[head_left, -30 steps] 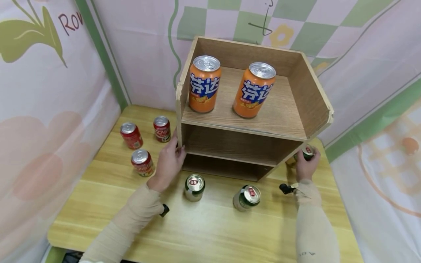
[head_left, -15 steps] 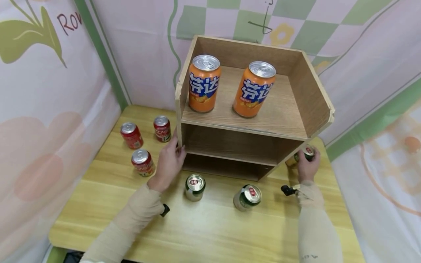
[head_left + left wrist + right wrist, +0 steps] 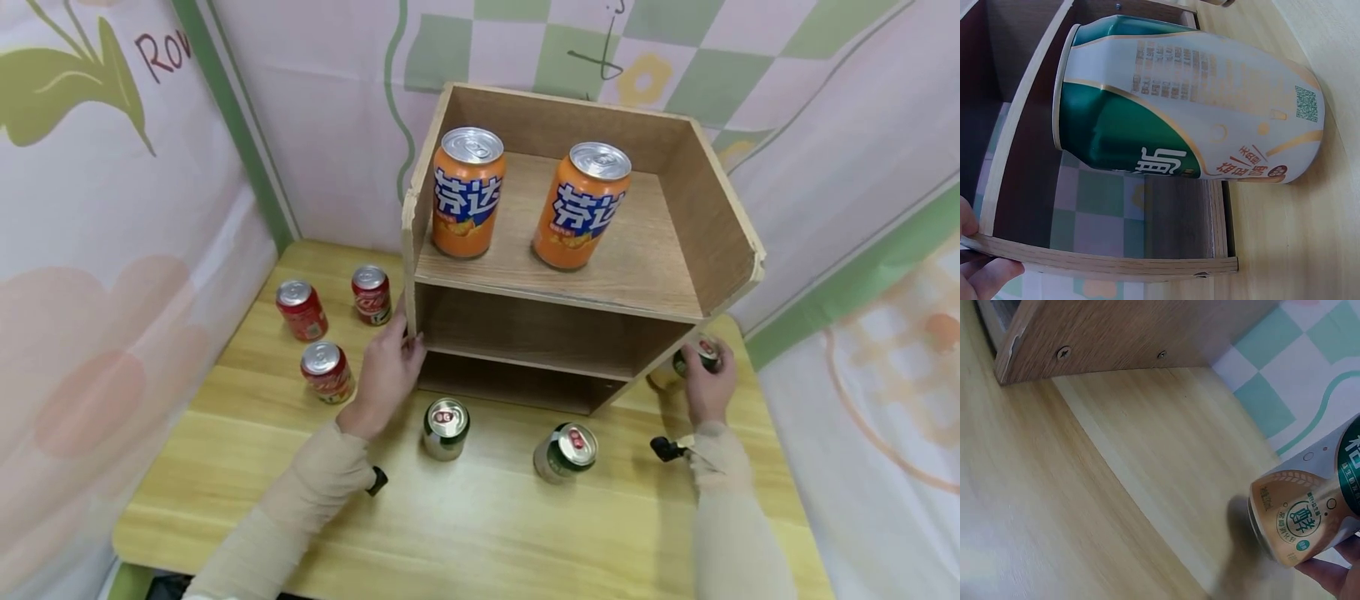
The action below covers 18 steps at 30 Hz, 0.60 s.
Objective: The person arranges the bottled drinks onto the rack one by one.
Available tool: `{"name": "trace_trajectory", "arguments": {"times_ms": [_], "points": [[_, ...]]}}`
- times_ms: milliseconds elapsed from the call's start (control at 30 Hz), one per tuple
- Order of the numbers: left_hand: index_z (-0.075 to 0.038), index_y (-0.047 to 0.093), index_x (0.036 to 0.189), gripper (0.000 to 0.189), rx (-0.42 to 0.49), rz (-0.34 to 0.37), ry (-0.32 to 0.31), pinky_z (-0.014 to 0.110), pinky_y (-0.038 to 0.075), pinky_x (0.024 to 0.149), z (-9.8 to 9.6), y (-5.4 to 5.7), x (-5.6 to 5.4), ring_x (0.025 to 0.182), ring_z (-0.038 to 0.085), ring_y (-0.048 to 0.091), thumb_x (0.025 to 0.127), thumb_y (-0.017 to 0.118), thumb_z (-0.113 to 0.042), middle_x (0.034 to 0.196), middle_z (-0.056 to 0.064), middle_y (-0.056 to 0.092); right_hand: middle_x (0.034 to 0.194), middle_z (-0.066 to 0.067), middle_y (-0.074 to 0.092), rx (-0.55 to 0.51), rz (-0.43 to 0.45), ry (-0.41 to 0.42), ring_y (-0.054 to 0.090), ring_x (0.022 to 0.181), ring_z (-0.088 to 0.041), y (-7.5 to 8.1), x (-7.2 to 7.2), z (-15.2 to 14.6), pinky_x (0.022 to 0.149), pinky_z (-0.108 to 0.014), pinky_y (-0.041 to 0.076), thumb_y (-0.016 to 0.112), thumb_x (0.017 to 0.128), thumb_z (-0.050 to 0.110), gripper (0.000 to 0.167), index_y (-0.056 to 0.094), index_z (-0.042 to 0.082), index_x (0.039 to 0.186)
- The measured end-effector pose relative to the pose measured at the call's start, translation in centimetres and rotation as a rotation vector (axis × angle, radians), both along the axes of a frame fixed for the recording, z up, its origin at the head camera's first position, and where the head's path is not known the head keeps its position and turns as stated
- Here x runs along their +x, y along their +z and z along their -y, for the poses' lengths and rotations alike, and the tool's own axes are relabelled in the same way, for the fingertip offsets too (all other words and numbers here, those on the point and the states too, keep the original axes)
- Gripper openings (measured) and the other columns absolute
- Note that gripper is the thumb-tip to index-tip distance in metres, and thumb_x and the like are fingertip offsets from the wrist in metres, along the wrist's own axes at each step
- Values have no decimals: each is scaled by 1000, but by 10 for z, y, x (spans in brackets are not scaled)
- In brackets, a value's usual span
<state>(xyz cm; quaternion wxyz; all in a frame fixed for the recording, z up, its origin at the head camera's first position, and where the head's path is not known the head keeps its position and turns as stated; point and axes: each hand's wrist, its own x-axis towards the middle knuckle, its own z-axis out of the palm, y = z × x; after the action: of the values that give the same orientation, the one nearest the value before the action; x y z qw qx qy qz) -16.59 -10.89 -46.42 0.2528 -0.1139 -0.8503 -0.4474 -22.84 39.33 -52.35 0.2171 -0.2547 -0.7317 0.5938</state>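
"Holding the can (image 3: 1304, 512) is the step in hand, I think. The right hand (image 3: 708, 387) has its fingers curled around it."

"Does it stand?"

"No, it is tilted within these fingers; I cannot tell whether its base touches the table (image 3: 480, 533)."

"And the left hand (image 3: 386, 375)?"

"It pinches the near side edge of the shelf (image 3: 705, 225). The next move calls, I judge, for levelling the can with the shelf steady."

"Is there room?"

"Yes, bare table lies between the right fingers and the shelf's side. Behind them, the cloth wall (image 3: 847, 400) is the limit. Near the left fingers stands a second can (image 3: 446, 429)."
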Motion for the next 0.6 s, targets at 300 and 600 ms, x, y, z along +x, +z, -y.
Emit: {"name": "trace_trajectory", "arguments": {"times_ms": [300,600], "points": [[-2,37,156,71,9,19,-6,41,65,73,-1,1,1,90,40,73,91,65,7,120,31,67,107,7,56,-57,-81,24,55,90,-4,36,18,1,69,-9,49,79,91,22,29,66,22,117],[-2,36,156,72,14,28,-16,42,64,77,-1,0,1,97,42,72,91,65,7,123,31,65,103,5,59,-77,-35,98,56,78,-7,74,36,3,54,-12,49,74,94,15,22,63,21,112]]}}
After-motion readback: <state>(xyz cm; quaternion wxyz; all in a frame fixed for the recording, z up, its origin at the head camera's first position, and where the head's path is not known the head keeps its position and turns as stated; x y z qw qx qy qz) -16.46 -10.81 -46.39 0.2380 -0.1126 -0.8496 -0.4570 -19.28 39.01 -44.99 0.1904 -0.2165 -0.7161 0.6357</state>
